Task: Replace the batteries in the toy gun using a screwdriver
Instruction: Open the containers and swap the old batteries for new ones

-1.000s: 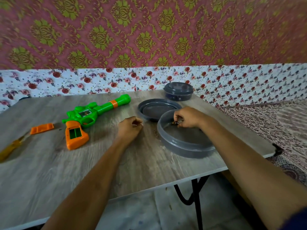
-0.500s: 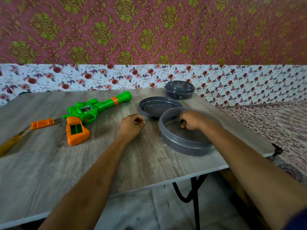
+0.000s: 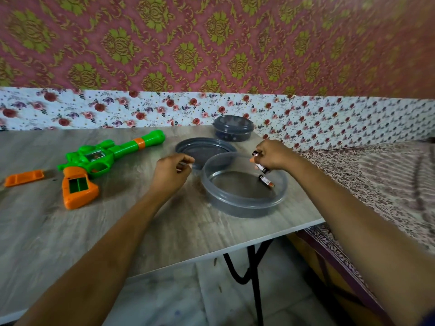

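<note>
I see my right hand (image 3: 274, 154) pinching dark cylindrical batteries (image 3: 261, 166) above the round grey plastic tub (image 3: 244, 204). My left hand (image 3: 170, 172) pinches a small pale object (image 3: 182, 164). The green-and-orange plastic toy gun (image 3: 94, 161) lies on the table, well left of both hands.

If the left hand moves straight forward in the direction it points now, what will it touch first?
Most likely the loose grey lid lying flat just beyond the left hand. The open container sits close on the right, so depth is uncertain.

the left hand (image 3: 173, 171) mostly hides the small item (image 3: 183, 164) it pinches.
</note>
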`<state>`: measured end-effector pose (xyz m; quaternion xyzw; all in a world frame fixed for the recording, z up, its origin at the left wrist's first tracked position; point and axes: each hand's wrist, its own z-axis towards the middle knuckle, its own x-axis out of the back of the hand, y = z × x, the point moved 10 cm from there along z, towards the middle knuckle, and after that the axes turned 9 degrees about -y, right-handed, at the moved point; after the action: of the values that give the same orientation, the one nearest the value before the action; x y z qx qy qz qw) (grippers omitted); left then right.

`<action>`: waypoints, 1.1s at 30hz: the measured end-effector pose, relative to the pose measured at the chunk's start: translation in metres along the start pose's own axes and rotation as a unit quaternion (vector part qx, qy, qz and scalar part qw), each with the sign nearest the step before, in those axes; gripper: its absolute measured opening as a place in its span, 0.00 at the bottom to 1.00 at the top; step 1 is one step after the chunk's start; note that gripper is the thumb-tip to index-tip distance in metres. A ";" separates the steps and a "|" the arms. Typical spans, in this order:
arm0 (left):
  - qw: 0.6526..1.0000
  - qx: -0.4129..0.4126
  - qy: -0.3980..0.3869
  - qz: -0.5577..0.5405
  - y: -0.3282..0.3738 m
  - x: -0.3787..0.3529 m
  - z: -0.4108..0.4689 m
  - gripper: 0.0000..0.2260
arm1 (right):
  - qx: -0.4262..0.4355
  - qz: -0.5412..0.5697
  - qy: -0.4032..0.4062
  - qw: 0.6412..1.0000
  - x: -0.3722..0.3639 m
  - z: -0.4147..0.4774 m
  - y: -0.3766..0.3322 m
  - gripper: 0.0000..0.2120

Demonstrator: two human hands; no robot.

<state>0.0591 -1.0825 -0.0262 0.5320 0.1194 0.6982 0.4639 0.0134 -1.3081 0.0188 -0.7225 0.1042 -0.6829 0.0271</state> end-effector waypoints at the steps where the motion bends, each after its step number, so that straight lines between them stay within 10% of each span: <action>1: 1.000 -0.008 -0.008 0.010 0.004 -0.004 0.000 0.08 | -0.014 -0.047 -0.011 0.999 -0.005 0.000 0.001 0.11; 10: 0.996 -0.015 -0.049 0.072 -0.007 -0.010 -0.005 0.08 | -0.044 -0.263 -0.010 0.964 -0.039 0.007 0.000 0.13; 25: 0.996 0.015 -0.067 0.060 -0.014 -0.014 -0.006 0.08 | -0.041 -0.245 -0.032 0.968 -0.043 0.005 0.002 0.12; 30: 0.998 0.019 -0.051 0.031 -0.015 -0.010 -0.007 0.07 | -0.036 -0.005 0.028 0.999 -0.024 -0.001 0.011 0.13; 33: 0.997 0.044 -0.014 -0.054 -0.020 0.000 -0.008 0.08 | 0.007 0.306 0.066 0.950 -0.005 -0.011 0.001 0.12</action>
<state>0.0625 -1.0693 -0.0429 0.5542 0.1724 0.6588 0.4787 0.0025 -1.3067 0.0141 -0.6087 0.3173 -0.6888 0.2331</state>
